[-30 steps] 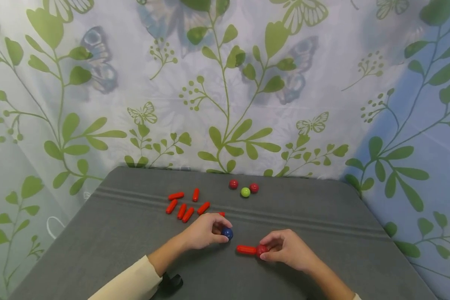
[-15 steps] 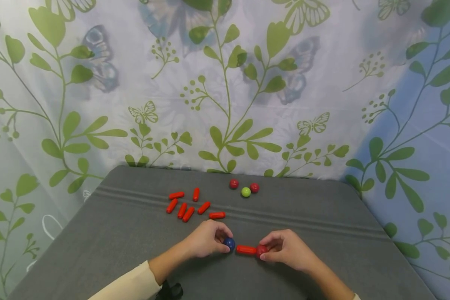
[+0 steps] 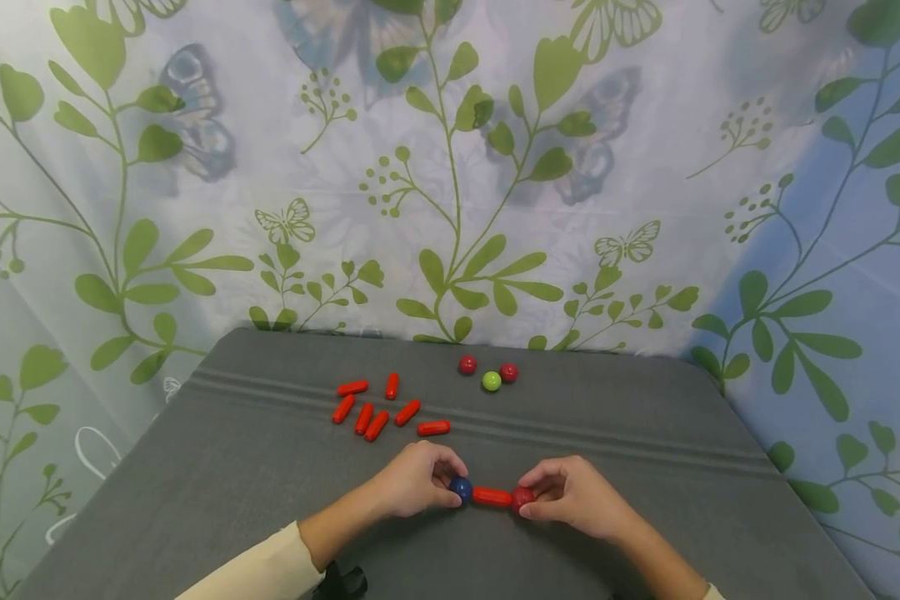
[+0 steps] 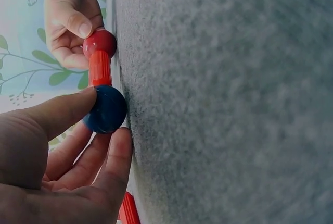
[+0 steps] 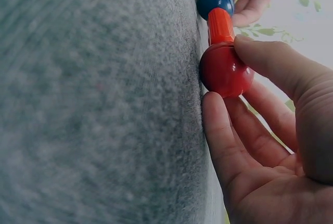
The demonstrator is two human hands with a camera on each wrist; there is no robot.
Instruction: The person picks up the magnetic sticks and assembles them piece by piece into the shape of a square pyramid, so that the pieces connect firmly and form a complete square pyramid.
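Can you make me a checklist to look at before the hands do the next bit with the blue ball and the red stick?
1. Left hand pinches the blue ball: ok.
2. Right hand pinches the red ball at the other end: ok.
3. Red stick sits between the two balls: ok, it seems to touch both.
4. Stick firmly joined to the blue ball: cannot tell, the pictures don't show how tight it is.
5. A hand free for another piece: not ok, both are busy.
6. Spare pieces on the table: ok, seven loose sticks, two red balls and one green ball.
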